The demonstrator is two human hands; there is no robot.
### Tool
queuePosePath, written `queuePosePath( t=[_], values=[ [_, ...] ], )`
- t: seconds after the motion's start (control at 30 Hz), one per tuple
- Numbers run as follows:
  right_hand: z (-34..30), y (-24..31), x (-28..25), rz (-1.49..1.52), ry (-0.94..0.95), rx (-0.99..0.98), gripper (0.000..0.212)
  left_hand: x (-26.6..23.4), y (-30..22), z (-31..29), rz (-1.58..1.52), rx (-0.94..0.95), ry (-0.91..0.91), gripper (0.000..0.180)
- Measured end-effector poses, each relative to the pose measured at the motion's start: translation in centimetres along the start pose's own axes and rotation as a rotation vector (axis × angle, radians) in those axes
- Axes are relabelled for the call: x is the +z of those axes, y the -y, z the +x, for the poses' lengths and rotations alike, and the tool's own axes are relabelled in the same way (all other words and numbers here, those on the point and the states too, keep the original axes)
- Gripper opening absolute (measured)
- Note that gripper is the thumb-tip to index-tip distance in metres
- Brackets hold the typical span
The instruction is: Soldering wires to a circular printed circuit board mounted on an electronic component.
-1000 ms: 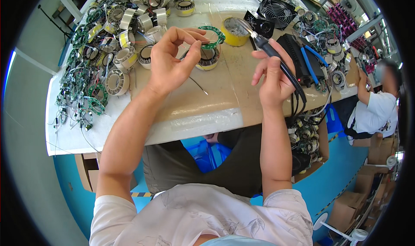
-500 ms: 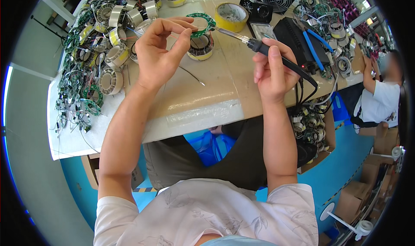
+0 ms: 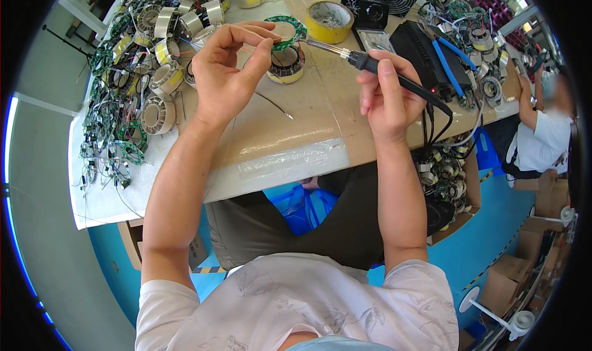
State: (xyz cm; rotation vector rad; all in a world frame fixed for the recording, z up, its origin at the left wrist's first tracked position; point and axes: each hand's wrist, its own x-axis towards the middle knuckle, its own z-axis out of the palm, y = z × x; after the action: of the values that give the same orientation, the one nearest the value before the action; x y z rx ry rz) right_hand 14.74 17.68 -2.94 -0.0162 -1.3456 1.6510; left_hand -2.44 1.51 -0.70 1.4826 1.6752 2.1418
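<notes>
My left hand (image 3: pixel 225 73), raised, pinches a green ring board (image 3: pixel 285 32). My right hand (image 3: pixel 385 98) grips a soldering iron (image 3: pixel 376 67), tip at the board. Cardboard box (image 3: pixel 459 184) holds coils.

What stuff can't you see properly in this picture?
- Soldering iron tip: too small in the head view to tell whether it touches the green ring board.
- Left hand palm: turned away.
- Carton contents: partly hidden by the right hand's forearm and the table.
</notes>
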Motion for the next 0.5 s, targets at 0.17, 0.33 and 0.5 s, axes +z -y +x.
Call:
queuePosePath(
  t=[0.17,0.33,0.5],
  values=[
    [0.08,-0.11,-0.07,0.006,0.009,-0.002,0.018,0.04,-0.02,0.04,0.001,0.0,0.001,0.007],
    [0.11,-0.12,-0.06,0.011,-0.003,0.018,0.018,-0.11,0.06,0.06,0.024,0.02,0.014,0.007],
    [0.13,-0.14,-0.25,0.028,-0.006,0.023,0.018,-0.06,0.07,-0.01,0.033,0.019,0.012,0.008]
  ],
)
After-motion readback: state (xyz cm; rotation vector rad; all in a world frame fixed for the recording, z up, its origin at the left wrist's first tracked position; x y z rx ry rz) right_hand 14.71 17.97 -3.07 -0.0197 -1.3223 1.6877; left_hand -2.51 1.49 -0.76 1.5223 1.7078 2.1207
